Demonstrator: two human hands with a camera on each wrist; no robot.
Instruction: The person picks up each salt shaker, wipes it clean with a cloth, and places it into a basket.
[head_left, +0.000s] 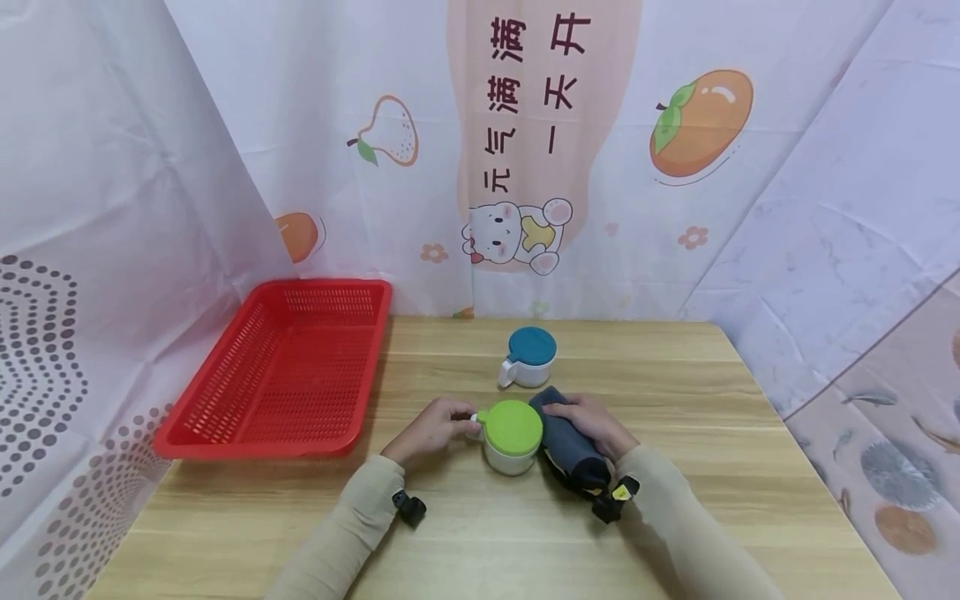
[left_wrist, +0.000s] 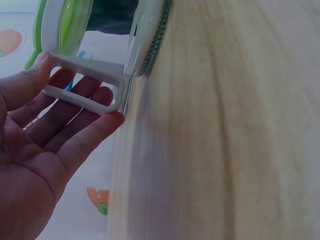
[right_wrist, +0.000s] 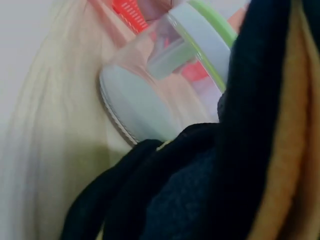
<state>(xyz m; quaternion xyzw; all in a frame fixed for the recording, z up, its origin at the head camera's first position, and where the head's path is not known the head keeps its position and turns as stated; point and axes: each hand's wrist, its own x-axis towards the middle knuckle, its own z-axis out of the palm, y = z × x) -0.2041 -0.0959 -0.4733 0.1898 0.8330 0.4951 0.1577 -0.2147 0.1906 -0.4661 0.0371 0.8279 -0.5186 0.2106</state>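
Observation:
A clear jar with a green lid [head_left: 513,427] stands mid-table, its handle toward the left. My left hand [head_left: 433,429] holds that white handle [left_wrist: 90,80], thumb on top and fingers curled around it in the left wrist view. On the jar's right, my right hand [head_left: 592,421] grips a dark grey-blue cloth item [head_left: 567,446] with black parts, lying beside the jar. In the right wrist view the dark cloth [right_wrist: 180,195] covers much of the frame near the jar's clear wall and base [right_wrist: 135,102]; the right fingers are hidden there.
A similar jar with a blue lid [head_left: 532,346] stands behind the green-lidded one, handle toward the lower left. At the left of the wooden table [head_left: 705,417] is a red perforated basket [head_left: 348,433]. Printed curtains [head_left: 615,283] hang behind and beside the table.

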